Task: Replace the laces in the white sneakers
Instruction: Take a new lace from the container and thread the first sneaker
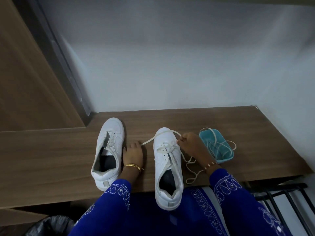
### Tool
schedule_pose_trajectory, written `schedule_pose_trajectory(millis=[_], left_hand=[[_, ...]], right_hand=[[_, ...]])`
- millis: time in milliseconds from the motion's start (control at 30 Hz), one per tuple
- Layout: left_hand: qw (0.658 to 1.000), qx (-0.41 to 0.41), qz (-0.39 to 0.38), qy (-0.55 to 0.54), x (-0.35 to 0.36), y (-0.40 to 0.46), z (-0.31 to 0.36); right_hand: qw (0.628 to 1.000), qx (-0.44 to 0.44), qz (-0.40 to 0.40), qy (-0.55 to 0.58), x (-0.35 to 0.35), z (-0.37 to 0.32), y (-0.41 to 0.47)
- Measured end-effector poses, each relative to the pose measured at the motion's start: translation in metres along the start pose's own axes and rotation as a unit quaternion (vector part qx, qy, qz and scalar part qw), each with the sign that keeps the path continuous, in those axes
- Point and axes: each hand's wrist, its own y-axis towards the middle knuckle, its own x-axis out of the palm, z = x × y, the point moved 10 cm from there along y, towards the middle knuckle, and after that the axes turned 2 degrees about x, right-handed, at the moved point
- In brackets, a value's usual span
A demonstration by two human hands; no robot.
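Two white sneakers sat on the table (238, 133) at lower centre. Nearest, the right sneaker (167, 167) overhung the edge, partly laced: the right hand (189, 145) pinched its lace (163, 134) near the toe, while the left hand (133, 153) pinched the other end. Farther left, the left sneaker (109, 150) had bare eyelets, apparently awaiting the spare lace (219, 143) draped over the teal tray (204, 135) at right.

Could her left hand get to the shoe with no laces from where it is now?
Probably yes. The left hand rests on the wooden desk right beside the unlaced sneaker, with nothing between them. It does seem to hold a lace end, which it might have to drop first.
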Motion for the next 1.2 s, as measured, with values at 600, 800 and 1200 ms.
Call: schedule_pose_trajectory(millis=[600,800,1200], left_hand=[[0.289,-0.171,0.068,-0.939,-0.087,-0.002,-0.041],[0.530,-0.145,-0.058,-0.834,-0.065,-0.015,-0.030],[0.930,-0.010,-0.020,-0.367,-0.069,-0.004,0.012]], right_hand=[[0.998,-0.017,-0.028,0.056,0.037,-0.017,-0.029],[0.987,0.060,0.031,0.143,0.011,0.005,-0.015],[0.992,0.025,0.015,0.123,0.013,-0.010,0.020]])
